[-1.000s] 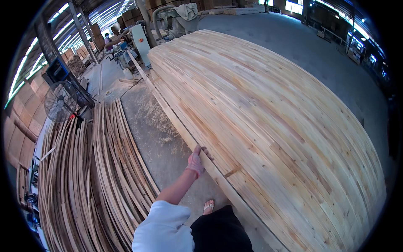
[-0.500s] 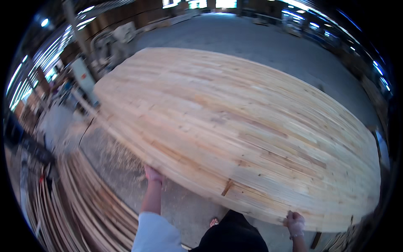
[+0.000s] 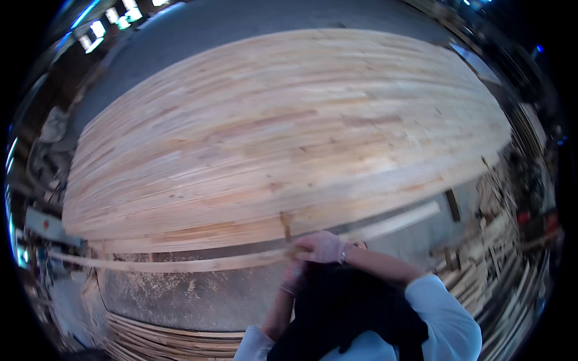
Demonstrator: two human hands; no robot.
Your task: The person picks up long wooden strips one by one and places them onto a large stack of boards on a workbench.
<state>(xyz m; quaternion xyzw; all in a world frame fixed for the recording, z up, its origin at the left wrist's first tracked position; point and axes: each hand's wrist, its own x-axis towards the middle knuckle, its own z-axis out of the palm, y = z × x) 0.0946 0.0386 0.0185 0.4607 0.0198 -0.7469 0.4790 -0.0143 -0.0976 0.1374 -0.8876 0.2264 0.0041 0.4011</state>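
A long, thin wooden strip (image 3: 205,264) runs crosswise in front of my body, apart from the near edge of a large wooden panel (image 3: 301,138) made of many joined boards. My right hand (image 3: 323,246), in a pale glove with a band at the wrist, is closed round the strip near its middle. Just below and to the left, my left hand (image 3: 293,278) is closed at the same part of the strip, its fingers partly hidden by the right hand. A short brown piece (image 3: 285,226) shows at the panel's near edge, just above my hands.
Stacked long strips (image 3: 174,339) lie on the floor at lower left, near scattered wood shavings (image 3: 171,286). More wood pieces (image 3: 494,240) are piled at the right. A pale machine part (image 3: 51,225) stands at far left.
Both hands have come together in front of my body, from wide apart along the panel's near edge. The strip now stands off from the panel. My view has turned right.
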